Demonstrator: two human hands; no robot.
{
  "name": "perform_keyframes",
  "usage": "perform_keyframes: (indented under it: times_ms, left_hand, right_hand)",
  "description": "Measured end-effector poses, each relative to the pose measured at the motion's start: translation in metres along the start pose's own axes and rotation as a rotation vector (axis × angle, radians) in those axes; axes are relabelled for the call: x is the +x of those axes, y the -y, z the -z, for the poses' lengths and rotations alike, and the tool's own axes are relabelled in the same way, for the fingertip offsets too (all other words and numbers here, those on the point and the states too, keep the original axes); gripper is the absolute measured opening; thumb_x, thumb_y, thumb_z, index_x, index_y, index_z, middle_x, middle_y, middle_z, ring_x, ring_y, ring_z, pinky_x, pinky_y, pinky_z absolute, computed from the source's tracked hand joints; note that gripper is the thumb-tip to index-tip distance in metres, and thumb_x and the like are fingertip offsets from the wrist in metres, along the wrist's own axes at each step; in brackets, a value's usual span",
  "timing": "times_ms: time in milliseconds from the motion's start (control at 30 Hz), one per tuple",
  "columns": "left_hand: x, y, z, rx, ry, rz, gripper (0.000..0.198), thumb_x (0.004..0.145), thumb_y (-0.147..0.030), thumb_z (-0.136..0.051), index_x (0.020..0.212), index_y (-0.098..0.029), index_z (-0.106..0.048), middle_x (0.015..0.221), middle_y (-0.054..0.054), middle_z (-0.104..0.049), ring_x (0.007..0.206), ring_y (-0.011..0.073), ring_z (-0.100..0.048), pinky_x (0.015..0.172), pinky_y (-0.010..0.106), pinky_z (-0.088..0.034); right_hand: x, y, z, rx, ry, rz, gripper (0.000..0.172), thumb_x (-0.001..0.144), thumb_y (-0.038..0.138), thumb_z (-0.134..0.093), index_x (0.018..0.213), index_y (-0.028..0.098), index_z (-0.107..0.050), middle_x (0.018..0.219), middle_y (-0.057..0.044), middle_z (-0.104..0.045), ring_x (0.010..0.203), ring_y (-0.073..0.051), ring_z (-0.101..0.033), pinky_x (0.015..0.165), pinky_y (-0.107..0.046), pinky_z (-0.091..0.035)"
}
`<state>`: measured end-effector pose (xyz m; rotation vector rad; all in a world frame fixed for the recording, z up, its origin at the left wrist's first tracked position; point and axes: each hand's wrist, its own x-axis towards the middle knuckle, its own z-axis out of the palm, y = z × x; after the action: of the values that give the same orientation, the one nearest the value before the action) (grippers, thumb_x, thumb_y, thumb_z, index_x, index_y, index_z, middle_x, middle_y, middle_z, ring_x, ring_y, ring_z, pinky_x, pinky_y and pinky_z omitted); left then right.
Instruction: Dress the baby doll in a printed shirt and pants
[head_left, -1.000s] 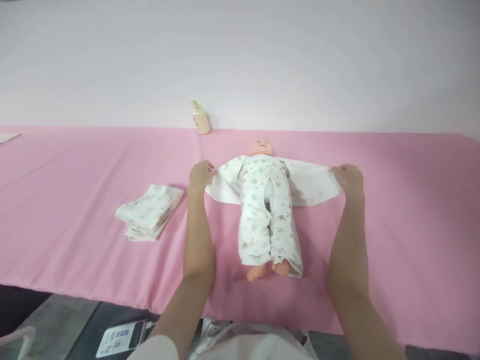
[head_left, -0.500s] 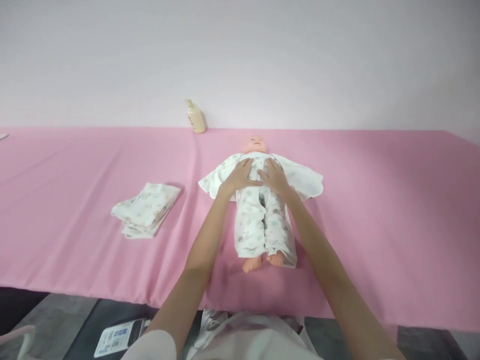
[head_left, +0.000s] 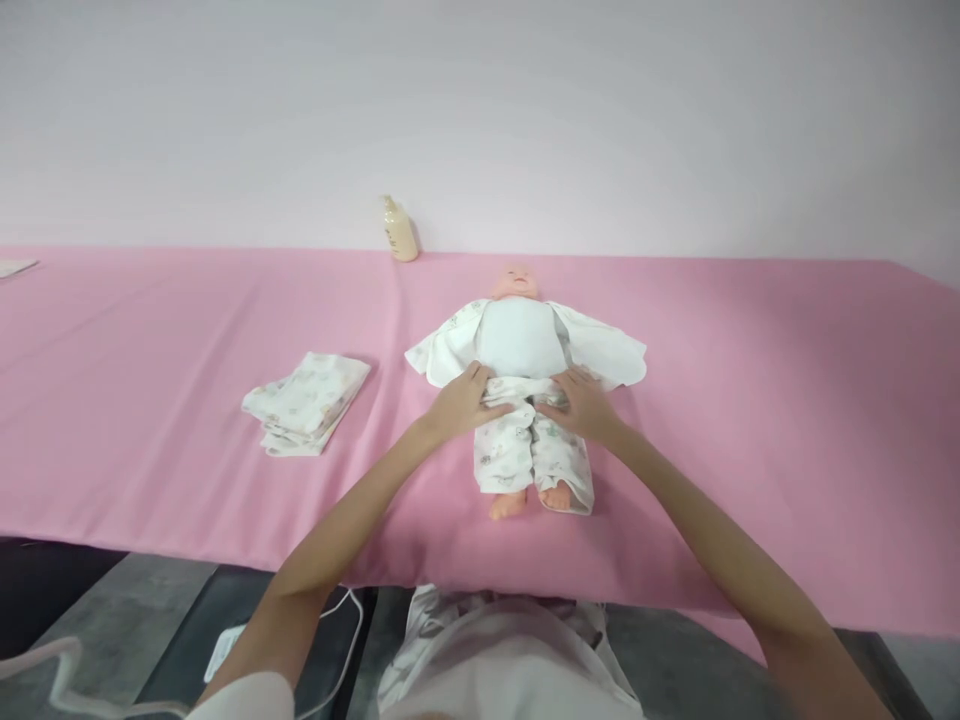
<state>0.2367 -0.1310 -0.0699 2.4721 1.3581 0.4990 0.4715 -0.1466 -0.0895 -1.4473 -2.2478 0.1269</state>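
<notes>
A baby doll (head_left: 521, 340) lies on its back, head away from me, with its pale torso bare. Wide sleeve pieces (head_left: 606, 348) spread out at both its sides. Over its hips and legs lies a white printed baby garment (head_left: 502, 455), bunched at the top edge and parted down the middle; the doll's feet show below it. My left hand (head_left: 465, 402) is closed on the bunched edge at the left hip, thumb toward the middle. My right hand (head_left: 586, 402) grips the same edge at the right. The fingertips are partly hidden in the fabric.
A folded printed cloth (head_left: 311, 400) lies left of the doll. A pump bottle (head_left: 401, 232) stands at the back against the wall. Pink cloth (head_left: 750, 420) covers the table, its front edge close to my body. A white cable (head_left: 352, 640) hangs below the edge.
Both hands have moved from the doll's chest down to its hips, drawing the garment's upper edge toward me. The torso, covered before, is now bare. My view has shifted slightly.
</notes>
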Motion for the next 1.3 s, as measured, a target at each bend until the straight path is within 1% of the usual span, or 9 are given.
perform_keyframes:
  times_ms: [200,300,367,467,600,800,1000,1167,1300]
  left_hand:
    - [-0.013,-0.018,0.001,0.029,0.101,0.023,0.037,0.088,-0.052,-0.040,0.088,-0.017,-0.053,0.088,0.007,-0.055,0.080,0.0218,-0.056,0.069,0.033,-0.042]
    - [-0.021,-0.030,0.009,0.066,0.197,-0.035,0.044,0.084,-0.059,-0.042,0.085,-0.017,-0.055,0.088,0.008,-0.056,0.088,0.0253,-0.055,0.075,0.036,-0.043]
    - [-0.033,-0.037,0.012,0.048,0.232,-0.066,0.057,0.073,-0.067,-0.052,0.097,-0.016,-0.055,0.098,0.011,-0.057,0.099,0.0287,-0.053,0.085,0.039,-0.041]
    - [-0.053,-0.046,0.008,0.030,0.228,-0.048,0.086,0.054,-0.071,-0.065,0.117,-0.014,-0.046,0.119,0.015,-0.050,0.115,0.0336,-0.045,0.096,0.043,-0.037]
    - [-0.067,-0.051,-0.001,0.022,0.212,0.037,0.094,0.052,-0.069,-0.066,0.124,-0.014,-0.039,0.130,0.018,-0.043,0.122,0.0355,-0.039,0.099,0.045,-0.034]
    - [-0.065,-0.062,0.007,-0.006,0.249,0.043,0.070,0.054,-0.057,-0.072,0.106,-0.018,-0.047,0.110,0.013,-0.056,0.104,0.0314,-0.051,0.085,0.041,-0.040]
    - [-0.084,-0.076,-0.005,0.043,0.244,-0.089,0.016,0.079,-0.034,-0.056,0.088,-0.021,-0.056,0.091,0.006,-0.063,0.093,0.0249,-0.055,0.082,0.041,-0.037]
    - [-0.108,-0.073,-0.022,0.013,0.136,-0.084,0.022,0.077,-0.027,-0.059,0.098,-0.021,-0.054,0.105,0.007,-0.056,0.099,0.0246,-0.049,0.085,0.039,-0.039]
    - [-0.116,-0.068,-0.028,0.029,0.099,-0.079,0.020,0.081,-0.021,-0.054,0.102,-0.020,-0.052,0.106,0.007,-0.056,0.099,0.0245,-0.048,0.084,0.038,-0.040]
  right_hand:
    - [-0.017,0.018,0.003,-0.005,0.082,-0.134,0.024,0.081,0.039,-0.057,0.069,0.019,-0.050,0.076,-0.007,-0.058,0.081,-0.023,-0.054,0.075,-0.034,-0.039]
    - [-0.031,0.028,0.014,0.087,0.129,-0.099,0.025,0.082,0.042,-0.055,0.074,0.018,-0.052,0.085,-0.008,-0.057,0.088,-0.023,-0.053,0.075,-0.033,-0.042]
    - [-0.045,0.034,0.024,0.192,0.215,-0.060,0.038,0.078,0.051,-0.059,0.096,0.018,-0.055,0.101,-0.009,-0.056,0.098,-0.025,-0.052,0.078,-0.035,-0.045]
    - [-0.065,0.041,0.033,0.254,0.289,-0.017,0.080,0.067,0.059,-0.065,0.131,0.019,-0.036,0.129,-0.015,-0.043,0.120,-0.030,-0.042,0.089,-0.041,-0.045]
    - [-0.078,0.045,0.029,0.242,0.278,-0.065,0.095,0.064,0.060,-0.067,0.139,0.019,-0.025,0.138,-0.017,-0.033,0.129,-0.033,-0.034,0.097,-0.045,-0.041]
    - [-0.082,0.056,0.016,0.196,0.139,-0.163,0.083,0.063,0.061,-0.068,0.129,0.019,-0.040,0.122,-0.016,-0.050,0.114,-0.035,-0.046,0.092,-0.050,-0.040]
    - [-0.104,0.070,-0.006,0.184,-0.074,-0.318,0.034,0.074,0.050,-0.064,0.087,0.021,-0.054,0.081,-0.008,-0.062,0.081,-0.027,-0.057,0.075,-0.042,-0.044]
    - [-0.126,0.080,-0.016,0.178,-0.172,-0.243,0.044,0.073,0.048,-0.065,0.104,0.022,-0.050,0.103,-0.013,-0.058,0.095,-0.031,-0.054,0.081,-0.045,-0.046]
    - [-0.128,0.088,-0.019,0.187,-0.203,-0.280,0.041,0.073,0.029,-0.061,0.110,0.023,-0.046,0.111,-0.014,-0.053,0.104,-0.031,-0.052,0.082,-0.045,-0.049]
